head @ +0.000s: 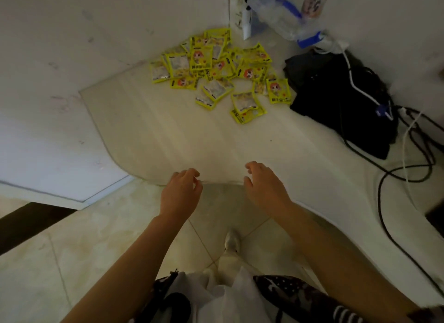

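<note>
**Both hands empty at the near edge of the table, packets heaped at the far corner**

The person's left hand (181,193) and right hand (264,185) sit side by side over the curved near edge of a smooth, pale, matte white table (168,135). The fingers of each hand are loosely curled and relaxed, and neither hand has hold of anything. The fingertips are at the table's rim, but whether they touch it cannot be told. Both forearms are bare.

A loose heap of small, flat, glossy yellow foil packets (216,68) lies well apart from the hands, at the far corner of the table where two walls meet. The packets are rectangular, printed with a cartoon face and a pale centre panel, and they overlap at all angles. A few lie separate at the near side of the heap.

To the right of the packets lies a crumpled black fabric bundle (336,106) with a thin white cable (355,84) running over it. Glossy black cables (384,178) loop across the table beyond it. At the far corner, behind the packets, stands a crinkled clear plastic bag with blue parts (283,15).

Below the table edge, glazed cream floor tiles (96,238) show, along with one pale shoe (231,241).
</note>
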The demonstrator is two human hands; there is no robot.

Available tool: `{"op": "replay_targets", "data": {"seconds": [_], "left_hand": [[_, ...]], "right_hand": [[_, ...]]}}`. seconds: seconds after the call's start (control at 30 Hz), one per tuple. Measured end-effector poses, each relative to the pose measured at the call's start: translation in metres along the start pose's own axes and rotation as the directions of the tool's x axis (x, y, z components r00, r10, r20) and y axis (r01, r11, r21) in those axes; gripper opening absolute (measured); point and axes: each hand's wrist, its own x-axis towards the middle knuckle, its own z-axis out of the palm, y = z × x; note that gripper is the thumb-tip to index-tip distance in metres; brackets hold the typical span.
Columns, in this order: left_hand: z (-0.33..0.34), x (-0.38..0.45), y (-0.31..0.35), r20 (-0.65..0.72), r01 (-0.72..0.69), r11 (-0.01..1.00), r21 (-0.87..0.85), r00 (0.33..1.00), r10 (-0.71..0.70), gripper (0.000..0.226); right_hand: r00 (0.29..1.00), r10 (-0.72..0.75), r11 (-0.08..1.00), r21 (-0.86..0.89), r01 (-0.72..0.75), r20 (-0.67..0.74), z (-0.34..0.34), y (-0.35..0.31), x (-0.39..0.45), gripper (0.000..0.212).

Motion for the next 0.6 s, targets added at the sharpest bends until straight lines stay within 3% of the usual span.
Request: {"op": "replay_targets", "data": {"seconds": [0.33, 0.6], "left_hand": [[-0.002, 0.123, 0.023, 0.039, 0.045, 0.999, 0.000, 0.998, -0.045, 0.025], [-0.009, 0.235, 0.023, 0.149, -0.022, 0.999, 0.041, 0.989, 0.016, 0.025]], "right_hand": [[0.999, -0.025, 0.999, -0.044, 0.027, 0.036, -0.040, 0.007, 0.124, 0.036], [0.993, 0.110, 0.994, 0.017, -0.111, 0.041, -0.057, 0.006, 0.212, 0.034]]}}
